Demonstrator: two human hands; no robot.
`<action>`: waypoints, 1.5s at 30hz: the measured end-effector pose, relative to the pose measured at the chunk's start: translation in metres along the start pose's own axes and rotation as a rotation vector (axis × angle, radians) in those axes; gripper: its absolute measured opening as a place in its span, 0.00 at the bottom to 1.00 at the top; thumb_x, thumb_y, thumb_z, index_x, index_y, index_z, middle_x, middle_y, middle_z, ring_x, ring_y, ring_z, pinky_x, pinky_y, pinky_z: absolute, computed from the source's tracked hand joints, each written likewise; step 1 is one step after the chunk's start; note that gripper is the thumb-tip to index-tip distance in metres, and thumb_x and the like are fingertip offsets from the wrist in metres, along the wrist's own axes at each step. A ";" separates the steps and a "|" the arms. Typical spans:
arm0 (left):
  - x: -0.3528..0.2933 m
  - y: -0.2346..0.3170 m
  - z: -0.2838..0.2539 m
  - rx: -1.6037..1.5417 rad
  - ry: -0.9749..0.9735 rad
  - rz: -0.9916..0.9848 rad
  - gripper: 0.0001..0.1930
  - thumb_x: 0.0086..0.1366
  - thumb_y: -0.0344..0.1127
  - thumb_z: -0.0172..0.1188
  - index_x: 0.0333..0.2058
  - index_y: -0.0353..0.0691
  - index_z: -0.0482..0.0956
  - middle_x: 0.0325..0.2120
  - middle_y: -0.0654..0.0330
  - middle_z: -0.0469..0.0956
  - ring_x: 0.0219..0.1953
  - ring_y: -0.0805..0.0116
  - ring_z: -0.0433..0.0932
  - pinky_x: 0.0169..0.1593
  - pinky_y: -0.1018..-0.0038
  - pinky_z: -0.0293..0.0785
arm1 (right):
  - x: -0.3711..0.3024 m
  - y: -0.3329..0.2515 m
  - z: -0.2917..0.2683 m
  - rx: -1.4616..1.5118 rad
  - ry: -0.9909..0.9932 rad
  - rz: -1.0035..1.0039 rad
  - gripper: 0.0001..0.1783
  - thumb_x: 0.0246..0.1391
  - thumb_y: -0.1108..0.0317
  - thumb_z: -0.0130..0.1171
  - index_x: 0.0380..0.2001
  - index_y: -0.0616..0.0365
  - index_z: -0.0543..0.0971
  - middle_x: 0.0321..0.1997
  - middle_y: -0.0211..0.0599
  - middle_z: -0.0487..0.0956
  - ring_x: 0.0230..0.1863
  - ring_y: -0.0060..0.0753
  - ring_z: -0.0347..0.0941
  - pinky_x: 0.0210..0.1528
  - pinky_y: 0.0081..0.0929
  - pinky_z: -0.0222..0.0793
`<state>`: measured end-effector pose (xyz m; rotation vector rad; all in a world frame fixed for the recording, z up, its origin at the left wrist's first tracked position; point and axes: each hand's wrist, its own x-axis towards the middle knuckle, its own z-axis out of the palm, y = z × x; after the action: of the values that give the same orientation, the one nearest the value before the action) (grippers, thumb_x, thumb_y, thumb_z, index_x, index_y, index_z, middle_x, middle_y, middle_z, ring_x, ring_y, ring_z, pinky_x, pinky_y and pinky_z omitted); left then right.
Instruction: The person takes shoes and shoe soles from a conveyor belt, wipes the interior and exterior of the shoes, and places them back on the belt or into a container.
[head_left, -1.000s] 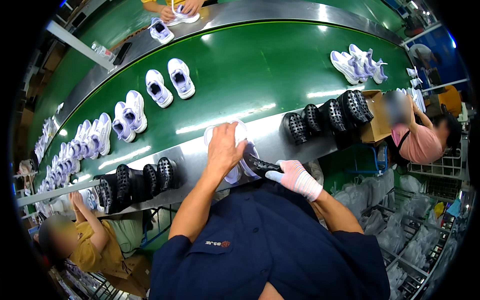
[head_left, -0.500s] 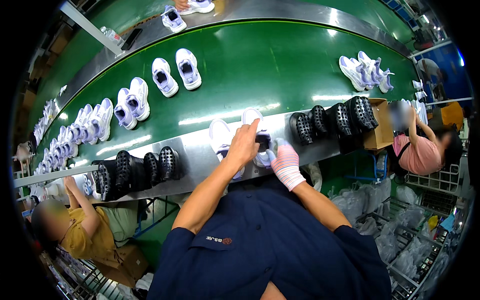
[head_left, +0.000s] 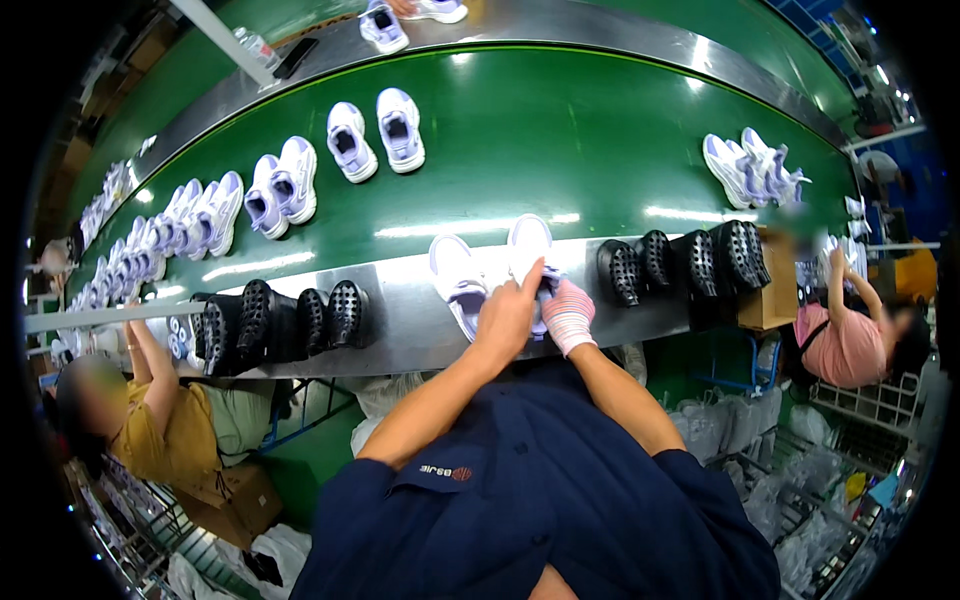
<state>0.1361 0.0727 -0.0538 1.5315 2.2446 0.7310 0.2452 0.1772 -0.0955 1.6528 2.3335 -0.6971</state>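
Note:
A white and lilac sneaker [head_left: 529, 240] stands on the metal ledge in front of me, toe pointing away. My left hand [head_left: 508, 312], bare, is closed at its collar and tongue, with the index finger stretched along the opening. My right hand [head_left: 568, 314], in a pink striped glove, grips the right side of the collar near the heel. Both hands cover most of the shoe's opening, so what the fingertips pinch is partly hidden. Close by on the left stands a matching sneaker [head_left: 454, 268], which neither hand grips.
Black studded shoe forms [head_left: 347, 312] stand left on the metal ledge [head_left: 400, 325]; more black forms [head_left: 703, 262] and a cardboard box [head_left: 768, 285] stand right. Beyond runs a green belt [head_left: 560, 130] with several sneaker pairs. Co-workers sit at both sides; another person's hand shows across the belt.
My right hand has closed in on the collar from the heel, its fingers now drawn together. My left hand has slid back slightly toward the shoe's opening. The whole view has shifted a little.

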 end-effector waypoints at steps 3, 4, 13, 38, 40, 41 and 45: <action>-0.062 -0.019 -0.035 -0.030 0.146 0.012 0.33 0.62 0.34 0.64 0.64 0.31 0.65 0.33 0.45 0.80 0.39 0.45 0.80 0.40 0.56 0.78 | 0.000 0.001 0.001 -0.101 -0.029 -0.033 0.18 0.53 0.57 0.61 0.43 0.56 0.80 0.41 0.51 0.84 0.46 0.56 0.81 0.49 0.50 0.76; -0.076 -0.028 -0.044 -0.023 0.118 -0.190 0.32 0.62 0.34 0.64 0.62 0.30 0.67 0.36 0.43 0.79 0.42 0.43 0.79 0.45 0.55 0.77 | 0.001 0.001 0.004 -0.137 -0.028 -0.058 0.18 0.53 0.57 0.61 0.43 0.56 0.80 0.41 0.50 0.84 0.46 0.56 0.81 0.49 0.50 0.76; -0.079 -0.063 -0.021 -0.316 0.258 -0.302 0.28 0.63 0.33 0.62 0.60 0.28 0.68 0.49 0.39 0.75 0.54 0.39 0.74 0.58 0.55 0.71 | -0.017 -0.013 -0.029 -0.171 -0.107 -0.146 0.24 0.52 0.46 0.65 0.38 0.58 0.82 0.40 0.53 0.84 0.45 0.58 0.80 0.48 0.49 0.75; -0.128 -0.028 -0.144 -0.058 0.686 0.083 0.18 0.49 0.31 0.74 0.40 0.35 0.81 0.37 0.53 0.78 0.39 0.51 0.77 0.43 0.61 0.76 | -0.125 -0.156 -0.040 1.589 -0.805 -0.141 0.18 0.63 0.59 0.64 0.49 0.58 0.77 0.44 0.32 0.81 0.42 0.24 0.78 0.46 0.27 0.77; -0.125 -0.037 -0.150 -0.119 0.644 0.122 0.20 0.53 0.33 0.71 0.45 0.35 0.79 0.42 0.53 0.76 0.42 0.54 0.76 0.46 0.65 0.75 | -0.120 -0.138 -0.059 1.479 -0.991 0.030 0.11 0.61 0.64 0.62 0.44 0.56 0.79 0.39 0.28 0.82 0.40 0.24 0.79 0.44 0.28 0.77; -0.120 -0.042 -0.148 -0.376 0.635 -0.068 0.21 0.56 0.34 0.69 0.48 0.35 0.78 0.46 0.53 0.75 0.46 0.57 0.76 0.48 0.66 0.74 | -0.122 -0.135 -0.068 1.466 -1.047 0.024 0.11 0.60 0.65 0.63 0.45 0.56 0.80 0.40 0.29 0.83 0.40 0.24 0.80 0.43 0.27 0.78; -0.077 -0.047 -0.132 -1.256 0.240 -0.366 0.16 0.66 0.31 0.64 0.51 0.33 0.79 0.47 0.57 0.78 0.49 0.70 0.76 0.54 0.73 0.73 | -0.120 -0.099 -0.055 1.214 -1.111 -0.186 0.21 0.61 0.59 0.62 0.51 0.61 0.79 0.42 0.34 0.83 0.42 0.29 0.80 0.46 0.29 0.76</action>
<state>0.0588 -0.0426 0.0248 0.4183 1.4671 1.7545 0.2019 0.0771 0.0293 0.7233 1.1684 -2.5192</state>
